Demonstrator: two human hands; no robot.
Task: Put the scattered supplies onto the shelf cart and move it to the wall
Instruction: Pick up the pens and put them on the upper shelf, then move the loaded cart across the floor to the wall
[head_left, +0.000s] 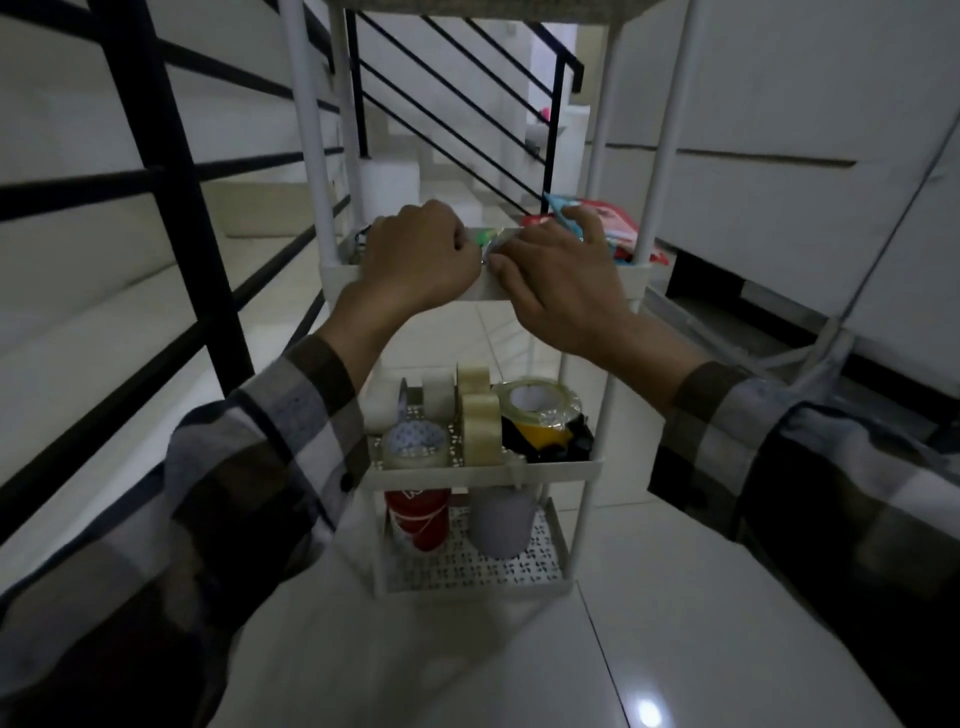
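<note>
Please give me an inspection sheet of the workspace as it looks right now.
Surface: glossy white tiled floor, cart standing on it.
Job's things: white shelf cart; tape rolls on the middle tier; red can and pale cup on the bottom tier; colourful packets on the gripped tier.
Clutter: nothing seen on the floor.
Hands: left hand and right hand both closed on the tier's front rim.
Cables: nothing seen.
Surroundings: black stair railing left, white wall right.
</note>
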